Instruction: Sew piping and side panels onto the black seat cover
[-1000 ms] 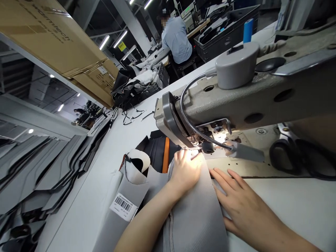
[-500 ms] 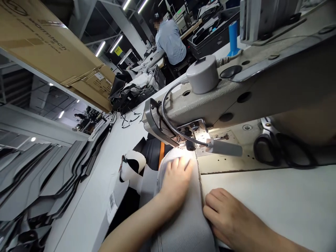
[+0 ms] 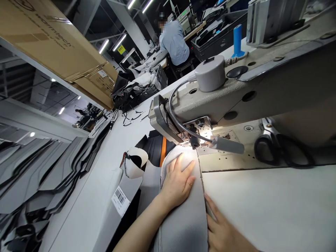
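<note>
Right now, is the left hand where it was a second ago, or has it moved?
Yes, moved. The left hand has drawn back, away from the sewing machine's needle end; gray fabric shows between.

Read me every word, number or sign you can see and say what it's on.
"warmtech": cardboard box.
"SOLUTIONS": same box, ending a smaller line; the rest is blurred.
White label on that box: too small to read.
Barcode label on a grey piece: too small.
Yellow sign: too blurred.

The left hand (image 3: pixel 176 183) lies spread on a long grey fabric panel (image 3: pixel 186 224) at a beige metal sewing machine (image 3: pixel 210 105); the right hand (image 3: pixel 223 231) touches the panel's right edge.
</note>
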The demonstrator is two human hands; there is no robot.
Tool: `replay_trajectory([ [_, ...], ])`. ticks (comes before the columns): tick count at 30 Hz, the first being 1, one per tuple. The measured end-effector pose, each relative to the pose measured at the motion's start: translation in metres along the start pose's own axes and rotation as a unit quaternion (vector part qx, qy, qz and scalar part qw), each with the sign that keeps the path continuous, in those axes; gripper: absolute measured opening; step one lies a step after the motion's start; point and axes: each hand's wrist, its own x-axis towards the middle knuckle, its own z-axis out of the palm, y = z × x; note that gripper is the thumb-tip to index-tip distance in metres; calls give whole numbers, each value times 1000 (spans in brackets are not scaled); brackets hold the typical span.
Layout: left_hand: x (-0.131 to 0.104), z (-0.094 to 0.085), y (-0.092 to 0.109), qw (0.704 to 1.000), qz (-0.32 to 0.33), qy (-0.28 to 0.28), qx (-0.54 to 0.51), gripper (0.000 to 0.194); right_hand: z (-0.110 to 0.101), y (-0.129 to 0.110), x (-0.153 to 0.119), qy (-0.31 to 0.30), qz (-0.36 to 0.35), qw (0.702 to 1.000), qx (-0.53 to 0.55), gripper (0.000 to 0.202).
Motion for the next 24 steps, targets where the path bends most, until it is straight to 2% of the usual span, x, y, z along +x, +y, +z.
replay_trajectory([
  [3, -3, -2, 1, 1000, 9, -13, 4, 46, 8, -10, 3, 59, 41, 997, 10, 32],
  [7, -5, -2, 2, 1000, 23, -11, 14, 46, 8, -12, -5, 41, 84, 996, -10, 32],
  [11, 0, -2, -2, 999, 33, 1, 10, 45, 4, -4, -11, 21, 100, 994, -24, 26],
  [14, 10, -1, -12, 999, 46, 19, 5, 43, 2, 5, -4, -9, 102, 995, -7, 18],
  [18, 33, -1, -31, 997, 61, 35, 9, 41, -1, 16, 11, -15, 63, 998, -11, 20],
  [20, 43, -6, -36, 997, 73, 32, 10, 40, -1, 21, 16, -35, 57, 998, -12, 21],
  [22, 45, -19, -32, 997, 73, 7, 13, 39, 1, 26, 18, -64, 62, 996, -26, 22],
  [24, 35, -36, -16, 997, 40, -63, 3, 39, 4, 31, 17, -84, 75, 992, -56, 22],
])
